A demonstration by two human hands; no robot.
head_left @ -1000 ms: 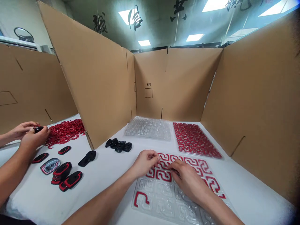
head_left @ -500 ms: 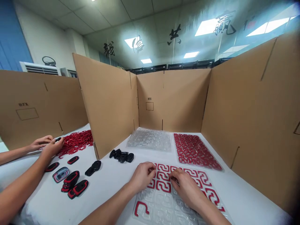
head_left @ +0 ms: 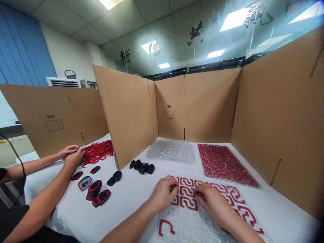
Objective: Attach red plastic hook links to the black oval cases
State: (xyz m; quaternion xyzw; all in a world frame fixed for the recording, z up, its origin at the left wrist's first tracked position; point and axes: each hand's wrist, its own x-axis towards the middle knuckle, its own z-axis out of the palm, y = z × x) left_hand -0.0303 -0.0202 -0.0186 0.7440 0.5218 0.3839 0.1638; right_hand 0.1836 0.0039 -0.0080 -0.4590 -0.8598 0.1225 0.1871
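A clear plastic blister tray (head_left: pixel 194 219) lies in front of me, its far rows filled with red C-shaped trim pieces (head_left: pixel 189 203). One red piece (head_left: pixel 166 228) sits alone in the near left corner, among bare pockets. Over the tray's left far part is my left hand (head_left: pixel 164 193), its fingers closed in a pinch; a small dark spot shows at the fingertips, too unclear to name. My right hand (head_left: pixel 215 204) rests over the middle of the tray, fingers curled together at the red pieces. What its fingertips hold, if anything, is hidden.
Behind are a stack of clear trays (head_left: pixel 172 151) and a full tray of red pieces (head_left: pixel 225 163). Black key-fob shells (head_left: pixel 143 167) lie left. Cardboard walls (head_left: pixel 197 108) surround the table. Left, a co-worker's hands (head_left: pixel 72 157) work by a red pile (head_left: pixel 98 152) and red-trimmed fobs (head_left: pixel 95 190).
My view has turned left, so everything sits farther right in the picture. Both my hands stay over the same part of the tray, with small finger movements.
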